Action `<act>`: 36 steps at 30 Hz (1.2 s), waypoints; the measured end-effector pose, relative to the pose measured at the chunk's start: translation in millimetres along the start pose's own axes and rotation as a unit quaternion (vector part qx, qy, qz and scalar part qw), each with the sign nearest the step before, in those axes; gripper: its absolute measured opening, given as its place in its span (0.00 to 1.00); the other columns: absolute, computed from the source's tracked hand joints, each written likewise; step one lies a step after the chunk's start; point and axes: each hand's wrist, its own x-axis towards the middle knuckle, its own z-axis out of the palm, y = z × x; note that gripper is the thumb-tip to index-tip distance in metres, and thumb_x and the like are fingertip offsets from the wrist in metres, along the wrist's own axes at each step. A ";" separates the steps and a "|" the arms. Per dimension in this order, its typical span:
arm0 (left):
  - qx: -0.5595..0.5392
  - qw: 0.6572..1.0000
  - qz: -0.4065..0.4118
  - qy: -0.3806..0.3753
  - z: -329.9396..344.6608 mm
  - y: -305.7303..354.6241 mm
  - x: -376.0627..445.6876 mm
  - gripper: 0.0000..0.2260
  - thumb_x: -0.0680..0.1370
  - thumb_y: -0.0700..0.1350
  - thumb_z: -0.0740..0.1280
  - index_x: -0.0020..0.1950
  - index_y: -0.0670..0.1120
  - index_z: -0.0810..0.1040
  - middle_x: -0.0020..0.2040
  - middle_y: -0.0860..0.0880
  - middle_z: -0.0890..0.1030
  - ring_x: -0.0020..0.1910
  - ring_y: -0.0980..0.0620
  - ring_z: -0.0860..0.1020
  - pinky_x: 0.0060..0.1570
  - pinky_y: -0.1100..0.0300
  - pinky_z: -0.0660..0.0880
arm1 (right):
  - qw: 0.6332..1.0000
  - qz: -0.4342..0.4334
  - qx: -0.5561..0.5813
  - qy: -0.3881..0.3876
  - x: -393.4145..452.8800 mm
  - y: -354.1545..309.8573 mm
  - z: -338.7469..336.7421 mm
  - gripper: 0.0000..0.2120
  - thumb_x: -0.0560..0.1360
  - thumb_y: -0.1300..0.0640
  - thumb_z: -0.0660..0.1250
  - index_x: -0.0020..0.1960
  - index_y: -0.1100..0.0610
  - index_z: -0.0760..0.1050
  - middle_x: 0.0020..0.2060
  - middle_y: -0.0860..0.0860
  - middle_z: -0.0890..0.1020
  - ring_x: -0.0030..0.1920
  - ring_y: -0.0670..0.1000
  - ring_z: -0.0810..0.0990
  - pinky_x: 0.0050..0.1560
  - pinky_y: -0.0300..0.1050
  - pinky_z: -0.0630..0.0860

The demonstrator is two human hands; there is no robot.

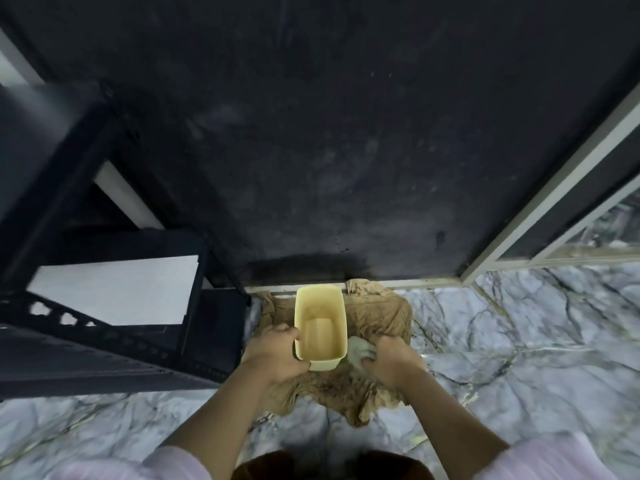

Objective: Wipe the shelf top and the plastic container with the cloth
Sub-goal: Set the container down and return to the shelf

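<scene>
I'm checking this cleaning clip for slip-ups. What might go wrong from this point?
The left hand grips only one rim of the yellow plastic container, so pressure from the cloth in the right hand may tip it. It hangs over the crumpled brown rag, which looks soiled and could dirty it again.

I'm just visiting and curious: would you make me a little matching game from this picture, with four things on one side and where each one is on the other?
Things:
1. plastic container
2. pale cloth
3. brown rag
4. white sheet

Places:
A. spread on the marble floor
B. bunched in the right hand
C. lying on the dark shelf
D. gripped at its rim by the left hand

Pairs: 1-D, 2-B, 3-A, 4-C
</scene>
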 end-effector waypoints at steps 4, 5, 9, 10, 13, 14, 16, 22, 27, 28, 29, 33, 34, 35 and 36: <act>0.007 1.000 0.016 0.022 -37.4 15.7 -38.1 0.27 0.70 0.59 0.66 0.67 0.53 0.69 0.68 0.53 0.70 0.67 0.50 0.67 0.63 0.54 0.69 | 1.000 -0.005 -0.016 0.003 -37.1 -10.8 -35.7 0.13 0.73 0.49 0.58 0.50 0.57 0.75 0.43 0.53 0.78 0.46 0.54 0.79 0.41 0.44 0.72; 0.013 0.999 0.020 0.022 -42.9 19.3 -45.3 0.27 0.70 0.59 0.66 0.67 0.53 0.69 0.68 0.52 0.70 0.68 0.50 0.67 0.63 0.54 0.69 | 1.000 -0.002 -0.019 0.006 -44.1 -13.0 -43.2 0.13 0.73 0.49 0.59 0.49 0.57 0.75 0.42 0.53 0.78 0.45 0.54 0.78 0.40 0.43 0.71; 0.033 0.999 0.029 0.020 -51.7 29.9 -65.2 0.28 0.69 0.59 0.65 0.67 0.53 0.69 0.67 0.52 0.71 0.67 0.50 0.67 0.62 0.53 0.69 | 0.999 -0.006 -0.029 0.020 -59.2 -18.5 -61.6 0.11 0.72 0.48 0.58 0.45 0.55 0.73 0.41 0.52 0.77 0.45 0.54 0.78 0.40 0.43 0.70; 0.032 0.999 0.026 0.021 -52.9 31.4 -67.5 0.28 0.69 0.60 0.65 0.67 0.53 0.69 0.67 0.52 0.71 0.67 0.50 0.67 0.62 0.53 0.69 | 0.999 -0.007 -0.032 0.024 -59.9 -19.7 -64.9 0.12 0.72 0.49 0.58 0.46 0.56 0.73 0.41 0.52 0.77 0.44 0.53 0.77 0.40 0.43 0.70; 0.034 0.999 0.020 0.034 -60.6 33.8 -71.5 0.28 0.69 0.60 0.65 0.67 0.53 0.69 0.67 0.52 0.71 0.68 0.50 0.66 0.65 0.52 0.67 | 0.998 -0.022 -0.046 0.037 -55.9 -23.9 -76.1 0.14 0.72 0.49 0.58 0.51 0.55 0.75 0.44 0.51 0.79 0.43 0.51 0.76 0.40 0.43 0.70; 0.035 0.998 0.018 0.044 -64.8 33.8 -72.7 0.27 0.69 0.59 0.65 0.67 0.53 0.69 0.67 0.52 0.71 0.68 0.50 0.66 0.66 0.52 0.66 | 0.997 -0.032 -0.052 0.042 -53.3 -26.1 -80.3 0.15 0.72 0.48 0.58 0.53 0.54 0.75 0.47 0.51 0.80 0.45 0.51 0.77 0.41 0.43 0.71; 0.025 0.997 0.006 0.068 -75.5 31.9 -76.3 0.27 0.69 0.59 0.65 0.66 0.53 0.70 0.67 0.52 0.72 0.67 0.50 0.67 0.67 0.52 0.65 | 0.996 -0.050 -0.056 0.049 -48.4 -32.1 -89.4 0.16 0.71 0.49 0.58 0.55 0.53 0.76 0.49 0.51 0.81 0.49 0.52 0.78 0.45 0.43 0.74; -0.010 0.990 -0.045 0.136 -112.3 13.8 -91.9 0.24 0.70 0.58 0.64 0.64 0.52 0.71 0.64 0.51 0.73 0.65 0.50 0.69 0.62 0.53 0.69 | 0.987 -0.121 -0.081 0.063 -33.9 -65.2 -122.5 0.15 0.72 0.49 0.58 0.56 0.52 0.72 0.48 0.50 0.80 0.45 0.51 0.78 0.42 0.43 0.74; -0.039 0.979 -0.084 0.184 -137.2 -4.2 -112.4 0.25 0.71 0.58 0.64 0.66 0.51 0.71 0.65 0.50 0.73 0.64 0.50 0.69 0.61 0.54 0.68 | 0.980 -0.170 -0.082 0.065 -29.6 -109.1 -149.8 0.10 0.70 0.50 0.58 0.49 0.51 0.72 0.44 0.48 0.77 0.44 0.51 0.77 0.38 0.42 0.71; -0.040 0.977 -0.090 0.191 -141.8 -8.1 -116.7 0.25 0.71 0.59 0.64 0.66 0.51 0.70 0.65 0.50 0.72 0.64 0.49 0.69 0.61 0.54 0.68 | 0.978 -0.179 -0.078 0.071 -29.7 -118.9 -154.3 0.10 0.70 0.49 0.59 0.49 0.50 0.73 0.43 0.48 0.76 0.44 0.50 0.77 0.37 0.42 0.71; -0.040 0.975 -0.096 0.197 -147.2 -12.5 -121.0 0.26 0.71 0.59 0.64 0.66 0.51 0.70 0.65 0.50 0.72 0.64 0.49 0.69 0.62 0.54 0.68 | 0.977 -0.188 -0.073 0.075 -30.0 -129.7 -158.5 0.10 0.70 0.49 0.59 0.49 0.49 0.73 0.43 0.48 0.76 0.44 0.51 0.77 0.37 0.42 0.71; -0.053 0.963 -0.118 0.236 -175.3 -33.7 -137.0 0.27 0.71 0.60 0.64 0.67 0.51 0.69 0.66 0.50 0.72 0.66 0.49 0.68 0.63 0.54 0.66 | 0.968 -0.234 -0.054 0.068 -32.9 -179.6 -176.1 0.12 0.70 0.50 0.62 0.52 0.49 0.74 0.48 0.49 0.79 0.47 0.52 0.79 0.43 0.45 0.75; -0.054 0.959 -0.122 0.249 -184.4 -40.1 -141.5 0.27 0.71 0.60 0.64 0.67 0.51 0.69 0.67 0.51 0.71 0.66 0.49 0.68 0.63 0.54 0.66 | 0.966 -0.247 -0.048 0.064 -33.7 -193.3 -180.6 0.12 0.70 0.50 0.62 0.52 0.50 0.75 0.48 0.50 0.79 0.47 0.52 0.79 0.44 0.46 0.76; -0.052 0.955 -0.125 0.262 -193.9 -47.3 -146.1 0.26 0.71 0.59 0.64 0.67 0.51 0.70 0.67 0.51 0.72 0.66 0.50 0.68 0.63 0.54 0.66 | 0.963 -0.260 -0.042 0.063 -34.7 -207.7 -184.8 0.12 0.70 0.50 0.62 0.52 0.50 0.75 0.48 0.50 0.79 0.47 0.53 0.79 0.45 0.47 0.77; -0.048 0.952 -0.128 0.275 -203.5 -55.0 -150.7 0.26 0.71 0.59 0.64 0.67 0.51 0.70 0.66 0.51 0.72 0.66 0.50 0.68 0.63 0.54 0.67 | 0.960 -0.271 -0.039 0.063 -35.7 -222.6 -188.6 0.12 0.70 0.50 0.63 0.52 0.50 0.75 0.48 0.51 0.79 0.47 0.53 0.79 0.46 0.48 0.77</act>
